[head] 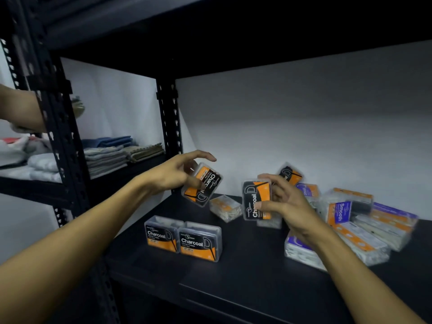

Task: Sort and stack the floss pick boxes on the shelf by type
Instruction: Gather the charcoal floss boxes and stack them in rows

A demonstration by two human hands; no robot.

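Note:
My left hand [177, 174] grips a black-and-orange Charcoal floss pick box [203, 185], tilted in the air above the black shelf [233, 281]. My right hand [287, 204] holds a second Charcoal box [253, 199] upright, and a third Charcoal box [291, 175] shows just behind its fingers. Two Charcoal boxes [182, 239] stand side by side near the shelf's front left. A jumbled pile of purple-and-orange Smooth boxes [350, 220] lies at the right. One clear box [225, 206] lies on its side between my hands.
A black perforated upright [60, 136] divides this bay from the left one, where folded towels [117, 150] are stacked. Another person's arm [21, 108] reaches in at the far left. The shelf above [233, 43] hangs low overhead.

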